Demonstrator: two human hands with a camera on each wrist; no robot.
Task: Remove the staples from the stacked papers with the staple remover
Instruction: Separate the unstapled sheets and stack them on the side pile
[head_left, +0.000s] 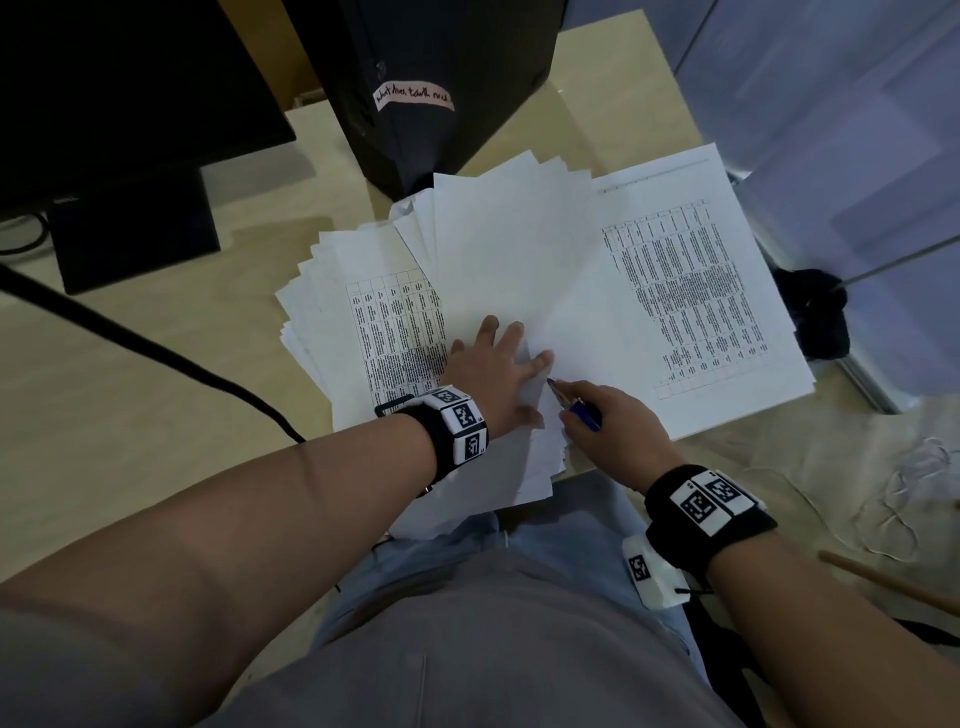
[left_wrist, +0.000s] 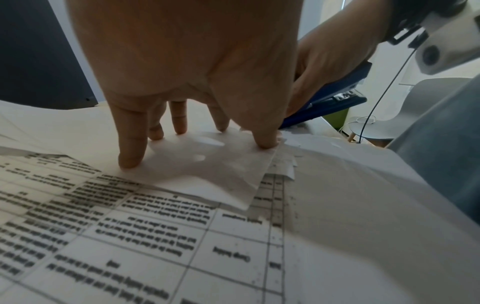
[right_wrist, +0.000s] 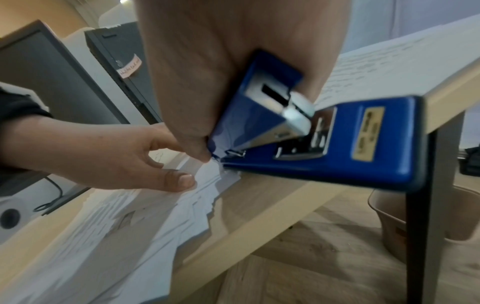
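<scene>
Mid-task, I'd say: left hand (head_left: 493, 364) flat, fingers straight, pinning fanned white printed papers (head_left: 519, 270); right hand (head_left: 613, 426) grips blue metal stapler-style remover (right_wrist: 324, 148) at corner w/ staple not seen out yet.

— Where's the left hand (head_left: 491, 371)?

— Flat on the fanned papers (head_left: 514, 260), palm down, fingers (left_wrist: 131, 148) spread and straight, thumb pressing near the papers' corner.

— And the right hand (head_left: 610, 421)?

— Just beside that corner, fingers curled round a blue stapler (right_wrist: 306, 142), its metal tip pointing at the left thumb. Both forearms reach in, each wrist banded.
</scene>
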